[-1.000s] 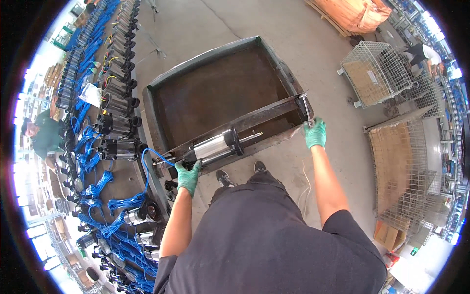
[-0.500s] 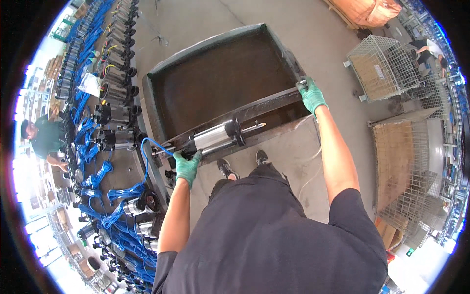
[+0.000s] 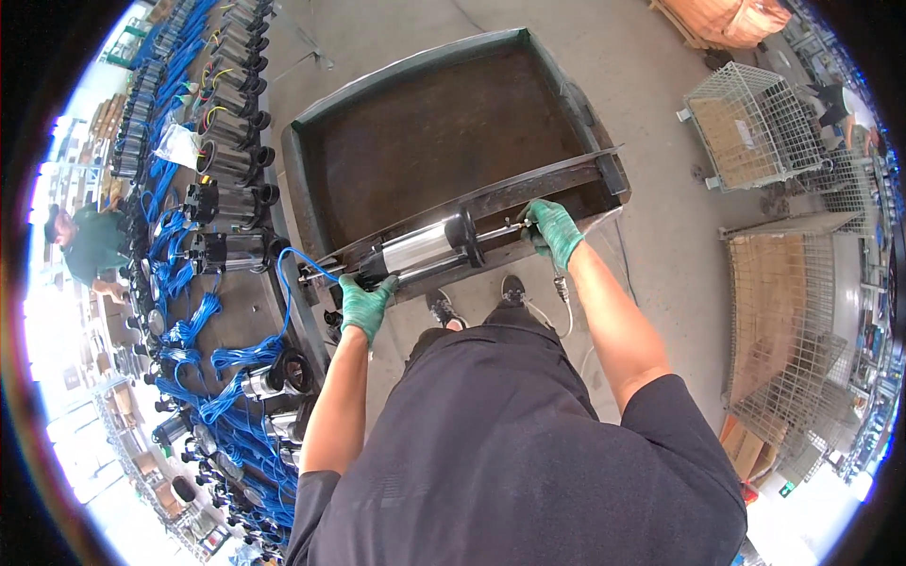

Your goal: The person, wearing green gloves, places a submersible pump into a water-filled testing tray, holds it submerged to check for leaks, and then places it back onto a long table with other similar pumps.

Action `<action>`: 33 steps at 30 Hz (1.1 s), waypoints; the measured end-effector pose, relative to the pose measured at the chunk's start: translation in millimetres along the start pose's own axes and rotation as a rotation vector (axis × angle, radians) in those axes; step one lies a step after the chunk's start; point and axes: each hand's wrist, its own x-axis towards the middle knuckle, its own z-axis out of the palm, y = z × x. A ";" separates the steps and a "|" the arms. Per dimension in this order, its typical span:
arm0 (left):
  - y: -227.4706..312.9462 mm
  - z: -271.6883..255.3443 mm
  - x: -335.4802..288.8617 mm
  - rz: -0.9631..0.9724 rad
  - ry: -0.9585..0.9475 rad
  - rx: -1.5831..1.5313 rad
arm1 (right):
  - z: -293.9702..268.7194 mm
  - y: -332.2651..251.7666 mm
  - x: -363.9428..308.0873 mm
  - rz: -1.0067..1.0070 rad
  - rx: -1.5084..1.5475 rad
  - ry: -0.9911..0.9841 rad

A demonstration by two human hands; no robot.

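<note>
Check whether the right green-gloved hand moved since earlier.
Yes. Right hand shifted left along the dark rectangular metal tank, from its right end to the thin silver rod.

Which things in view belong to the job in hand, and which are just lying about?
Likely in use:
silver cylinder, left hand on its dark end
thin rod, right hand at its tip
blue cable
metal fitting hanging below the right hand
dark metal tank

Apparently just lying about:
row of other cylinders
white bag
wire cages
orange-wrapped load
</note>
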 end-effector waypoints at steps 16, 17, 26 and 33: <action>-1.4 -5.2 4.7 -0.033 -0.044 0.002 | 13.0 2.8 8.7 0.080 0.124 0.058; -1.0 -4.6 4.1 -0.032 -0.046 0.000 | 12.4 2.5 7.4 0.083 0.129 0.062; -10.4 3.9 5.7 0.027 -0.036 -0.052 | -2.5 -3.0 -5.1 0.059 0.211 -0.048; 1.2 0.8 -5.0 0.007 -0.026 -0.081 | -100.3 -43.2 8.2 -0.266 -0.378 0.160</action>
